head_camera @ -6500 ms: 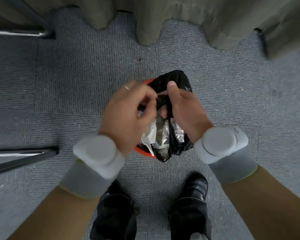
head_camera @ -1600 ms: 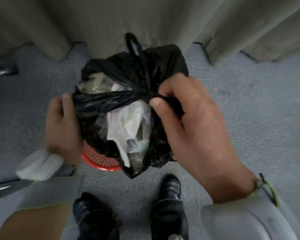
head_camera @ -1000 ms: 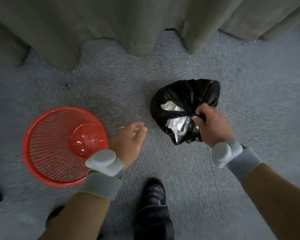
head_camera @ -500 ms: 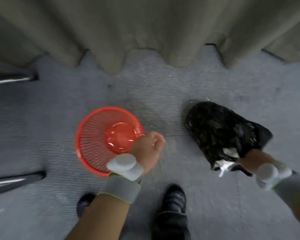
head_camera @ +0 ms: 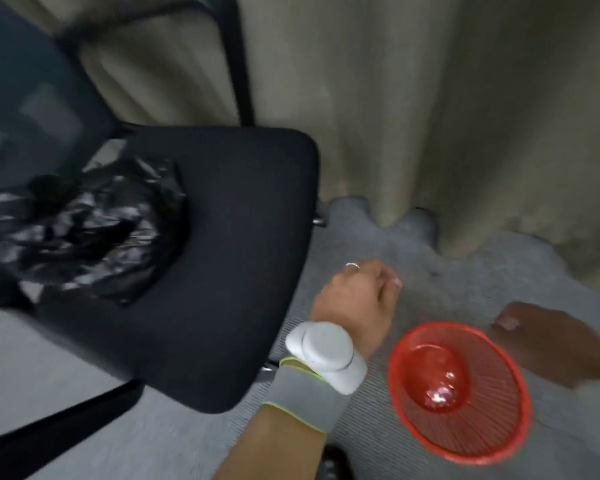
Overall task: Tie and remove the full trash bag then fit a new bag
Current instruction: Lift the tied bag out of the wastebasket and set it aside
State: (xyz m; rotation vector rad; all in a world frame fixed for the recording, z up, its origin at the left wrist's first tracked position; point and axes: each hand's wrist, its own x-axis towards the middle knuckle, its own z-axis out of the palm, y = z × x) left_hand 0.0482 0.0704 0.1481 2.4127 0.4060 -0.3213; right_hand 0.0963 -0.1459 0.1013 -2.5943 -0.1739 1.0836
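Bin point(head_camera: 465, 393) sits empty on the carpet point(head_camera: 378, 237), lower right of frame, mouth up, no liner in it. The full bag is out of frame, so tie-and-remove looks done; what's left is the new liner.

Crumpled black bags point(head_camera: 84, 233) lie on the chair point(head_camera: 239, 254) seat, left of frame, toward its rear-left corner. Likely the fresh stock. Blurred, so I can't tell how many or where an edge is.

Key relation: bags are up and left of both hands, at seat height; the bin is low and right.

- Left hand point(head_camera: 357, 303): centre frame, over the carpet just off the seat's right edge, fingers loosely curled, holding nothing. Nearer to the bags; the whole seat width lies between.
- Right hand point(head_camera: 551, 344): right edge, just beside the bin's far rim, in shadow and blurred. Can't tell whether its fingers are curled or spread, or touching the rim. Nothing visible in it.

Judgement: next move is the left hand reaching up-left across the seat for a bag, with the right hand staying at the bin.

The heap has no clear long axis, so pinch whatever fold is on top. Risk: dragging up more than one bag.
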